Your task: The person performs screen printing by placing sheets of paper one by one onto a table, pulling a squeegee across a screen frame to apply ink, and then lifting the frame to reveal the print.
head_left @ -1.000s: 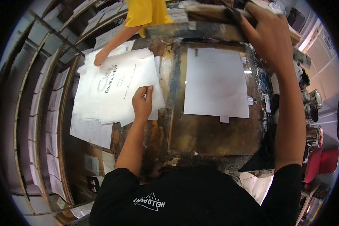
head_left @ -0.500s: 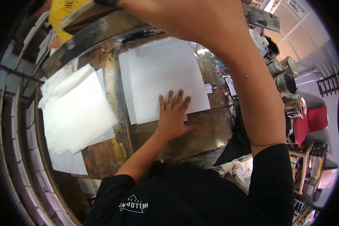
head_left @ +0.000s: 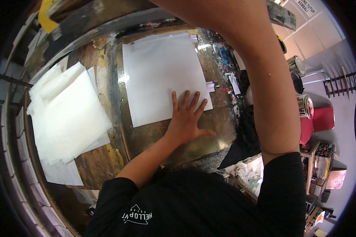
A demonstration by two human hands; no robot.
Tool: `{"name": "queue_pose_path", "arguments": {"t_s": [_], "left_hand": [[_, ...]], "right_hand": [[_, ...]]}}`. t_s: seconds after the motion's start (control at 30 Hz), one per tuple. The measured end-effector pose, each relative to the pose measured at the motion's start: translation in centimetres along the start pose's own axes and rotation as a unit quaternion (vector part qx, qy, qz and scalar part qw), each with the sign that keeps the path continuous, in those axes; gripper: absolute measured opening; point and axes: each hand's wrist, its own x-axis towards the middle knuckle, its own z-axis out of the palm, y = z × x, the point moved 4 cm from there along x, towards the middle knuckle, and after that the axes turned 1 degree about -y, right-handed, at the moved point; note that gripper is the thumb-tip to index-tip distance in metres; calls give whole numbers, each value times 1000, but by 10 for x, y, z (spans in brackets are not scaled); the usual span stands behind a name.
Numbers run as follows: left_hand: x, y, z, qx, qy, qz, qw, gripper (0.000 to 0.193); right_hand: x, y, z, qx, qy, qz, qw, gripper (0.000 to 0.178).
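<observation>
My left hand (head_left: 185, 123) lies flat with its fingers spread. Its fingertips rest on the near edge of a white sheet (head_left: 162, 75), and its thumb points right over the worn brownish board (head_left: 221, 128) beneath. The sheet looks smooth and even. Small white paper tabs (head_left: 211, 87) stick out at its right side. My right forearm (head_left: 275, 94) reaches up and across the top right, and the hand itself is beyond the upper edge of the picture. To the left sits a loose stack of white sheets (head_left: 69, 118), with ragged, uneven edges.
A dark, paint-stained bar (head_left: 91, 21) crosses the far side of the table, and a grey-stained beam (head_left: 281, 16) juts out at upper right. Metal cans (head_left: 304, 106) and a red chair (head_left: 323, 118) stand at right. Rack rails (head_left: 17, 81) run along the left. Someone's yellow clothing (head_left: 47, 17) shows at upper left.
My right hand has gone out past the upper edge. Offset sheet edges seen earlier under the top sheet no longer show. The view has shifted slightly; my left hand stays flat on the sheet.
</observation>
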Motion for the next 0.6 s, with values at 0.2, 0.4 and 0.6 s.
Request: {"name": "queue_pose_path", "arguments": {"t_s": [0.2,0.4,0.6], "left_hand": [[-3,-4,-28,-18,97,-1,995,115],[-69,-93,-195,-532,355,-210,740,69],[-158,-92,-165,-410,260,-326,811,93]], "right_hand": [[-4,1,23,-38,138,-52,988,61],[-45,17,51,-112,89,-130,981,50],[-116,28,148,-18,-222,-98,970,59]]}}
